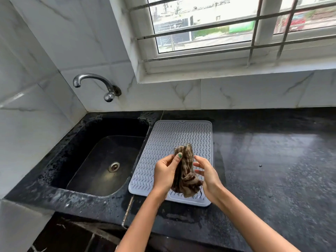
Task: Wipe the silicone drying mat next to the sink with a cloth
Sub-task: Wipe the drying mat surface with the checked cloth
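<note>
A grey ribbed silicone drying mat (pixel 174 135) lies flat on the black counter just right of the sink. Above its near half I hold a bunched brown striped cloth (pixel 185 171) upright in the air. My left hand (pixel 165 173) grips the cloth's left side, thumb pressed on its upper part. To the cloth's right is my right hand (pixel 207 175), fingers spread and touching its edge. The cloth's lower end hangs just above the mat's near edge, and the hands and cloth hide part of the mat.
A black stone sink (pixel 109 160) with a metal drain sits left of the mat. A chrome tap (pixel 96 84) juts from the tiled wall above it. The black counter (pixel 272 170) runs to the right, with a wet patch near its front edge. Behind is a barred window.
</note>
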`<control>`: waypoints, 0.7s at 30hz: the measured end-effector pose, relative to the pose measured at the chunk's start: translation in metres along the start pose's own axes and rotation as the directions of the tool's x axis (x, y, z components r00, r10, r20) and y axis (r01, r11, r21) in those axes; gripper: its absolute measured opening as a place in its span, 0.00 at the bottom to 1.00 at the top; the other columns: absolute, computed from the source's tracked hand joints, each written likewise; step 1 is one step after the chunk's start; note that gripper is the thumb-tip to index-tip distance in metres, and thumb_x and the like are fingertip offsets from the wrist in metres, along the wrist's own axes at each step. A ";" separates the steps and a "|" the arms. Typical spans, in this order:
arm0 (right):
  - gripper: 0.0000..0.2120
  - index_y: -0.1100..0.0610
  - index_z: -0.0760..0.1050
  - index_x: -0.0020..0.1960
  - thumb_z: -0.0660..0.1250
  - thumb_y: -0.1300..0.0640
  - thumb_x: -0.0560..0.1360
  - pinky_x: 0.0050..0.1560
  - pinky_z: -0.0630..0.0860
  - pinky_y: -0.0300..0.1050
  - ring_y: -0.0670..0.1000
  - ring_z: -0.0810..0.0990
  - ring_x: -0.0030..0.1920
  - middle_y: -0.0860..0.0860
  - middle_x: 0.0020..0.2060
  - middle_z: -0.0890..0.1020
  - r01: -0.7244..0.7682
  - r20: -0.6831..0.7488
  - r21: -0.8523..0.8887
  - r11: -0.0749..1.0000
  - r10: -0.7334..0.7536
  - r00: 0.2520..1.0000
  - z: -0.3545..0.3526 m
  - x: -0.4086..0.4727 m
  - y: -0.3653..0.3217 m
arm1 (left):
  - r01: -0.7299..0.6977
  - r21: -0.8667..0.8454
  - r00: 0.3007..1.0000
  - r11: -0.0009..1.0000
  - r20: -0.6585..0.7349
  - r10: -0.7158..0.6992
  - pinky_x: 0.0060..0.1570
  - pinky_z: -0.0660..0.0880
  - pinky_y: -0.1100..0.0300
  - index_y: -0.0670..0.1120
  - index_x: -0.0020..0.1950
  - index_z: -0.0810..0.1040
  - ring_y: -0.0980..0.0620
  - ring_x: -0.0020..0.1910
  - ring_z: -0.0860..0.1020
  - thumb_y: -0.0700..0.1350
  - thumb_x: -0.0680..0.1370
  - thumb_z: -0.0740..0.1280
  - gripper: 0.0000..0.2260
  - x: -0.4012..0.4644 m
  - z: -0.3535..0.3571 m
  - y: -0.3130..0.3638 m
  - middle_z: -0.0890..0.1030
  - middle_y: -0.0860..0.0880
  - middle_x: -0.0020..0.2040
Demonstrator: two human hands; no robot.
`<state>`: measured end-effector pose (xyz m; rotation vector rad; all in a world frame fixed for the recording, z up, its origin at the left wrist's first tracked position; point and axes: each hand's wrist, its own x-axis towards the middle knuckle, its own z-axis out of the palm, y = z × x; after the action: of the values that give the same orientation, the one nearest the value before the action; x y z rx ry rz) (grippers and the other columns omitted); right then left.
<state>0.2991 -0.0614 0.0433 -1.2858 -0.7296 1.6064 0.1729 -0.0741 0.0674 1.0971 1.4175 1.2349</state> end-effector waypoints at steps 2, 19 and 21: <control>0.22 0.53 0.76 0.59 0.59 0.39 0.75 0.59 0.67 0.52 0.52 0.74 0.56 0.51 0.56 0.78 0.076 0.049 -0.046 0.996 -0.074 0.996 -0.002 -0.004 0.000 | -0.052 0.123 0.998 0.991 0.034 0.048 0.41 0.79 0.62 0.46 0.46 0.85 0.53 0.41 0.84 0.50 0.77 0.67 0.10 0.002 0.001 0.004 0.86 0.49 0.41; 0.26 0.46 0.70 0.61 0.66 0.37 0.67 0.51 0.78 0.51 0.52 0.80 0.55 0.53 0.57 0.79 0.358 0.140 -0.036 0.933 -0.350 0.926 0.017 -0.013 0.000 | 0.135 -0.019 0.973 0.991 0.192 -0.129 0.47 0.78 0.51 0.39 0.53 0.77 0.46 0.44 0.80 0.48 0.82 0.58 0.14 0.036 0.003 0.039 0.82 0.41 0.45; 0.27 0.51 0.73 0.62 0.70 0.41 0.67 0.41 0.80 0.52 0.58 0.83 0.48 0.59 0.52 0.82 0.065 0.275 0.205 0.977 -0.121 0.954 0.021 -0.004 -0.001 | 0.229 -0.058 0.932 0.972 0.302 -0.201 0.44 0.80 0.54 0.37 0.55 0.77 0.47 0.44 0.82 0.48 0.81 0.59 0.15 0.040 0.002 0.039 0.83 0.42 0.44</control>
<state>0.2791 -0.0627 0.0520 -0.8753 -0.7752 1.7585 0.1698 -0.0306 0.1021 0.9865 1.2047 0.9274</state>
